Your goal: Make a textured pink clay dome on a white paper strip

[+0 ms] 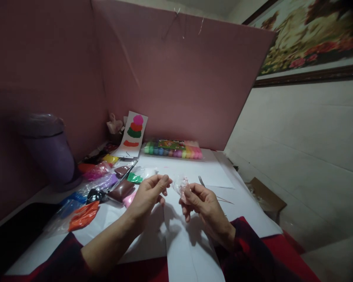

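Observation:
A small clear plastic bag with pale pink clay (182,188) is held between the thumb and fingers of my right hand (201,199), above the white paper. My left hand (153,192) is just left of the bag, its thumb and index finger pinched together; what is between them, if anything, is too small to name. Left of my left hand lie bags of clay: pink (129,199), brown (122,190), green (134,178) and orange (84,216).
White paper (188,168) covers the table. A fork (201,181) lies to the right. At the back are a pack of colored clay (173,150) and a card with painted shapes (133,135). A purple bin (51,156) stands left.

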`<control>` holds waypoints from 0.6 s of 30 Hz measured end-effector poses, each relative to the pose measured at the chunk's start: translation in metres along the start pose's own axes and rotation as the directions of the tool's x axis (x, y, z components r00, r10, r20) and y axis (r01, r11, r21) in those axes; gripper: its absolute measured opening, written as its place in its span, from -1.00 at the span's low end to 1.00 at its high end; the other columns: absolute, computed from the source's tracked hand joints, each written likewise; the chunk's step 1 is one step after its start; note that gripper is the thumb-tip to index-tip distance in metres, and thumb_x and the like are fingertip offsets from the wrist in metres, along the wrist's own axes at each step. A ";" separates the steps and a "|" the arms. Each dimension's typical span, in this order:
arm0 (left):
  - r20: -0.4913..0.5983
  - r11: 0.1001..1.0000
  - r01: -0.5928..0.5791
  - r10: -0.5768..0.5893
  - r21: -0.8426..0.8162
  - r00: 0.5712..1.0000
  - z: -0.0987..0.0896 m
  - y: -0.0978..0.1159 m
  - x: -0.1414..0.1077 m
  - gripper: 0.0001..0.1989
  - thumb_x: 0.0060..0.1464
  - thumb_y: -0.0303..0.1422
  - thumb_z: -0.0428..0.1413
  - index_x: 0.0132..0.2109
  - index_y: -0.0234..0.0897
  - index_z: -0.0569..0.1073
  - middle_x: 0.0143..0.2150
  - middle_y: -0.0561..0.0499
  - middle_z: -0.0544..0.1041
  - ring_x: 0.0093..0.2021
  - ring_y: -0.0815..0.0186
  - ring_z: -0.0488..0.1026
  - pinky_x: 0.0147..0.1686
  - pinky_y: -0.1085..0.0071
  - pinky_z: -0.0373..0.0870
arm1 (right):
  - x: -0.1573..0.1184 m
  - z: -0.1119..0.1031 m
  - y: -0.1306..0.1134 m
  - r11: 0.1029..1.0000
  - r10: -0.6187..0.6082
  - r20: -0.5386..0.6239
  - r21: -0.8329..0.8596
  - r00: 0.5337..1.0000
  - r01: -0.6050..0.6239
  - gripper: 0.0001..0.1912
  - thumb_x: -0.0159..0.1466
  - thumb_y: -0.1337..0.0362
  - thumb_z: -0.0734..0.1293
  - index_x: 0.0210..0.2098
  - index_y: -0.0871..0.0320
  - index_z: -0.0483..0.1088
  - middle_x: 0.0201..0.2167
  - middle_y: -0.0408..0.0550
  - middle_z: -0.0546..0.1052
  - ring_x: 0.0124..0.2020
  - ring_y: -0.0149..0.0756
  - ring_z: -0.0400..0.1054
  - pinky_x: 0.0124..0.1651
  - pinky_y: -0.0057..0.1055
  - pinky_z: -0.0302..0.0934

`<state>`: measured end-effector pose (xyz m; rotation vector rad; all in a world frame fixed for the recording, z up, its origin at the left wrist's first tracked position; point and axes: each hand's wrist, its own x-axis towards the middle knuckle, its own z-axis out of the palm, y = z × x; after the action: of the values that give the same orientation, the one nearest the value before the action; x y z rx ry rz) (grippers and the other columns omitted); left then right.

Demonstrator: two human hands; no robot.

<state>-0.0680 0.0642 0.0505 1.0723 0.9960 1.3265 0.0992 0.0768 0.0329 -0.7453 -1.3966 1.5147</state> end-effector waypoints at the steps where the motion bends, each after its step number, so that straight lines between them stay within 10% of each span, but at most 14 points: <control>1: -0.016 0.999 -0.031 0.032 0.029 0.999 0.000 -0.001 0.000 -0.65 0.01 -0.08 0.17 -0.34 -0.33 0.47 -0.41 0.08 0.34 -0.45 0.45 0.20 -0.50 0.52 0.19 | 0.000 0.001 0.001 1.000 0.005 0.007 -0.006 1.000 -0.005 -0.62 0.15 -0.01 0.38 -0.44 0.21 0.32 -0.51 -0.15 0.40 -0.60 -0.45 0.33 -0.64 -0.52 0.27; 11: 0.016 0.945 -0.156 0.158 0.289 0.987 0.004 -0.003 -0.002 -0.70 0.09 -0.09 0.09 -0.26 -0.26 0.42 -0.29 0.03 0.43 -0.26 0.30 0.31 -0.21 0.35 0.20 | -0.008 0.002 0.007 0.960 -0.083 0.014 -0.269 0.996 0.083 -0.71 0.19 0.07 0.38 -0.37 0.19 0.34 -0.60 -0.28 0.25 -0.66 -0.56 0.13 -0.63 -0.58 0.06; 16: 0.135 0.649 -0.423 0.446 0.632 0.885 0.003 -0.002 -0.002 -0.85 -0.01 -0.30 0.18 -0.29 -0.26 0.47 -0.27 -0.04 0.48 -0.16 0.17 0.31 -0.10 0.25 0.16 | -0.014 0.004 0.003 0.911 -0.137 0.017 -0.392 0.990 0.133 -0.73 0.20 0.09 0.37 -0.38 0.19 0.35 -0.57 -0.26 0.24 -0.61 -0.53 0.12 -0.57 -0.54 0.04; 18: 0.115 0.684 -0.413 0.438 0.601 0.892 0.003 0.000 -0.003 -0.84 0.00 -0.28 0.17 -0.27 -0.26 0.49 -0.27 -0.04 0.50 -0.17 0.18 0.33 -0.11 0.26 0.16 | -0.015 0.004 0.002 0.897 -0.156 0.021 -0.416 0.988 0.150 -0.73 0.21 0.09 0.36 -0.37 0.19 0.35 -0.57 -0.24 0.26 -0.60 -0.51 0.13 -0.55 -0.53 0.04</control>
<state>-0.0652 0.0611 0.0506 1.8817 1.3061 1.4224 0.1010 0.0620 0.0298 -0.8757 -1.7529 1.0959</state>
